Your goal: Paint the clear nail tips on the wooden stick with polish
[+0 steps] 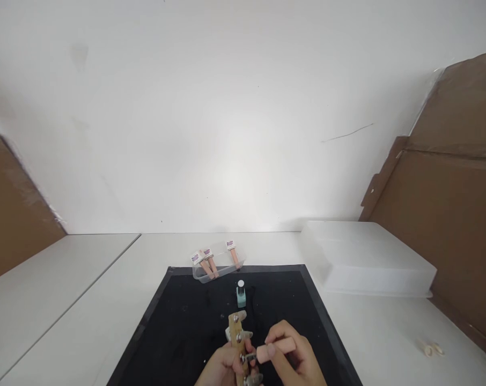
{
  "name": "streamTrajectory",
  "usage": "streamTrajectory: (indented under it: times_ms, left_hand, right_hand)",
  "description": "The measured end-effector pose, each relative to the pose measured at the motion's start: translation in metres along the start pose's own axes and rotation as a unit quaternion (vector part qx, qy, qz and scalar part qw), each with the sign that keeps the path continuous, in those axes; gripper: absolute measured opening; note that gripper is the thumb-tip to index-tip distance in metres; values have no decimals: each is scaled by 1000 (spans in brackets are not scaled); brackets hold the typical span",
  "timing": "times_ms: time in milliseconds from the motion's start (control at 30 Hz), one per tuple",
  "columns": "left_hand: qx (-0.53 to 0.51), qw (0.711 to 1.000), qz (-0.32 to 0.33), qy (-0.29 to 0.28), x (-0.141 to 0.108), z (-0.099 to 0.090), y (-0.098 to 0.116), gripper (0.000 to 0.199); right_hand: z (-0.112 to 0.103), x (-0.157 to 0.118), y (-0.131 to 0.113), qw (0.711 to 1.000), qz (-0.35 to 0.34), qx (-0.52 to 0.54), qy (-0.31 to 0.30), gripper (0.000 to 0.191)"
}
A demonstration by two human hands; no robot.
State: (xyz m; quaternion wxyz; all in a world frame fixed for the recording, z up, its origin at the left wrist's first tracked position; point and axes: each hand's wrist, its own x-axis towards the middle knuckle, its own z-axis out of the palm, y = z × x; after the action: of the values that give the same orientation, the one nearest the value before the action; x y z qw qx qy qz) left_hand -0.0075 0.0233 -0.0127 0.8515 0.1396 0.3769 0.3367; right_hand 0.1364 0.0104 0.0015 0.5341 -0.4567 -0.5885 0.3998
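My left hand is closed around a wooden strip. Metal knobs run along the strip, with several translucent nail-shaped tips sticking out to its right. Between the fingers of my right hand is a pink cylinder, tilted, its left end close to one of the tips. Whether the cylinder touches that tip I cannot tell. Behind the strip stands an upright mint-green nail polish bottle with a dark, white-topped cap. Something white beside the strip is partly hidden.
A clear plastic tray holds several pink sticks with white labelled ends, at the back edge of the black mat. A white plastic box is at the right. Small beige rings lie nearby. Cardboard panels flank the table.
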Motion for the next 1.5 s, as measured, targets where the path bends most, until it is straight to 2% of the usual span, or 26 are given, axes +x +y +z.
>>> streamTrajectory:
  times_ms: [167,533,800,1233,1300,1367,1500]
  left_hand:
    - [-2,1000,-1,-6,1,-1,-1,24]
    - [-18,1000,2,-17,-8,7,4,24]
    - [-38,999,1,3,-10,8,4,23]
    - [-43,999,9,-4,-10,8,4,23]
    - [-48,999,9,-5,-10,8,4,23]
    - [-47,999,10,-4,-10,8,4,23]
    - [-33,999,9,6,-9,7,3,25]
  right_hand:
    - [4,2,4,998,33,18,-47,26]
    - [-2,7,9,998,19,5,-53,28]
    - [-4,9,8,999,0,-15,-33,31]
    - [-5,9,2,1000,7,-20,10,31]
    - [-8,10,-4,1000,19,-5,-1,30]
    - [-10,10,-10,998,48,12,-39,29]
    - [-10,9,-16,993,85,66,-52,31]
